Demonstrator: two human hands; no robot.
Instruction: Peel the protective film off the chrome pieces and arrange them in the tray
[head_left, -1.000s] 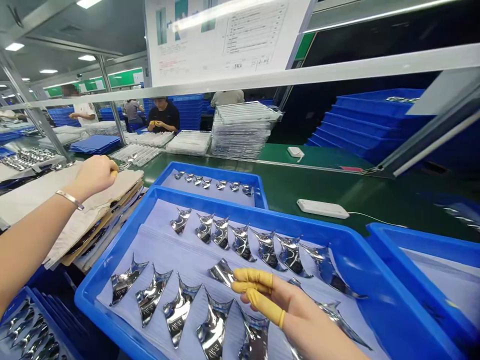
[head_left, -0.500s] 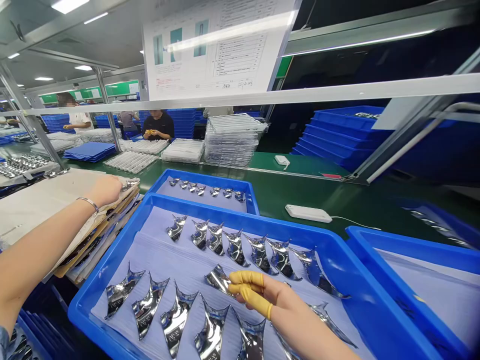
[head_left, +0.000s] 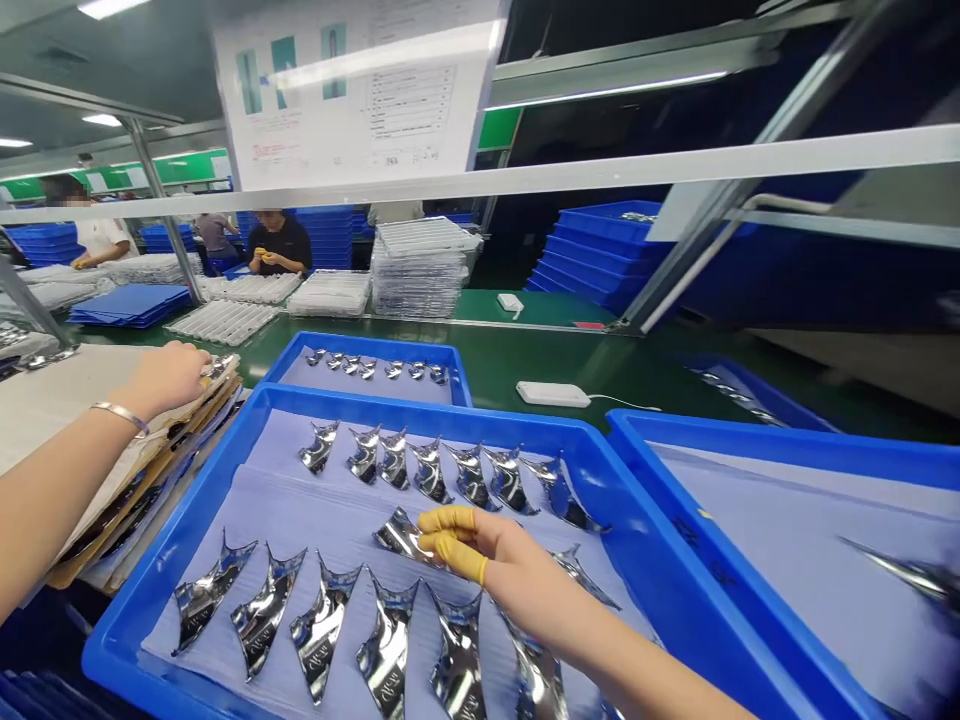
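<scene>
Pinched shut on a chrome foil piece [head_left: 401, 535] — yellow finger cots [head_left: 446, 530] of the right hand [head_left: 510, 565] are pressed on it over the blue tray [head_left: 450, 411]; the left hand [head_left: 169, 378] grip at the stacked card [head_left: 142, 475] cannot be told.

Mirror-shiny curved triangular foil piece [head_left: 401, 537], thin, tilted, held in right grip [head_left: 429, 532].

Printed instruction sheet [head_left: 352, 95] hanging at 11 o'clock; stacked blue crates [head_left: 600, 255] at 2 o'clock; ceiling lights [head_left: 101, 120] at 10 o'clock.

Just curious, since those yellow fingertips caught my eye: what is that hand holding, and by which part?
The right hand appears to pinch a shiny curved metal piece by its end nearest the fingers.
</scene>
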